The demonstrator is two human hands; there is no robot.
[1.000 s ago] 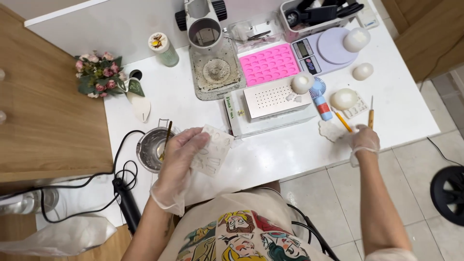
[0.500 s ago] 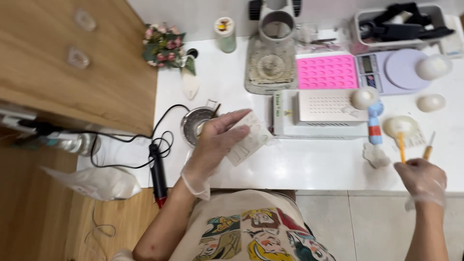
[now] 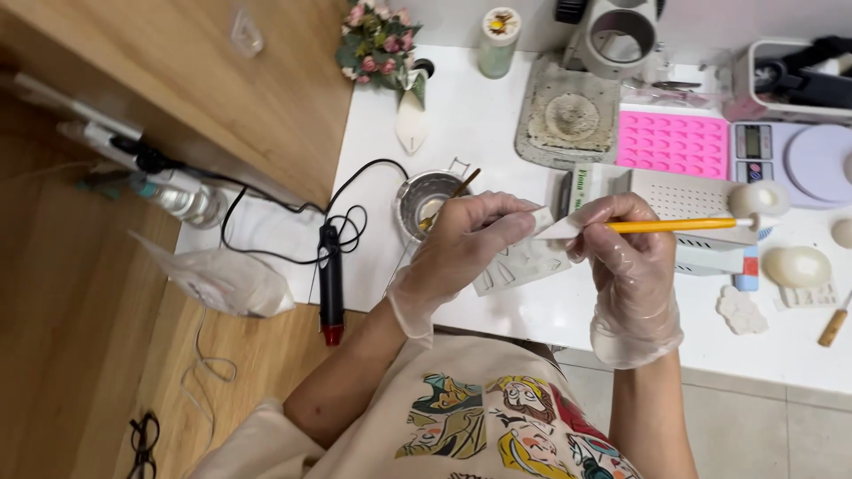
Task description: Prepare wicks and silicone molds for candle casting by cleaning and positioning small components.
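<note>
A small white petal-shaped piece (image 3: 557,227) is held up over the near edge of a white table (image 3: 497,115), pinched at its left end by the thumb and forefinger of the person's left hand (image 3: 470,244). The right hand (image 3: 626,253) meets it from the other side, fingers curled round a slim yellow-handled tool (image 3: 679,225) whose handle points away to the right. The tool's tip lies against the piece, so one hand seems to steady it while the other works on it. Both hands wear thin clear gloves and are closed on what they hold.

Directly below the hands lies a clear flat mould sheet (image 3: 519,266) with leaf-shaped hollows, close enough to set the piece back down. Just beyond the left hand stands a small metal cup (image 3: 426,202) with a stick leaning in it. To the left of that hand, a black cable loops to a black pen-like heating tool with a red tip (image 3: 330,284).

Beyond the right hand sit a white perforated board (image 3: 679,195), a pink silicone mould (image 3: 672,142) and a grey round-dished tray (image 3: 568,120). Farther right are a digital scale (image 3: 790,151), a white rounded lump on a base (image 3: 797,266), a pale flower-shaped piece (image 3: 741,310) and a wooden-handled tool (image 3: 834,326) at the frame's edge. Far beyond the left hand is a small bunch of pink flowers (image 3: 373,40).
</note>
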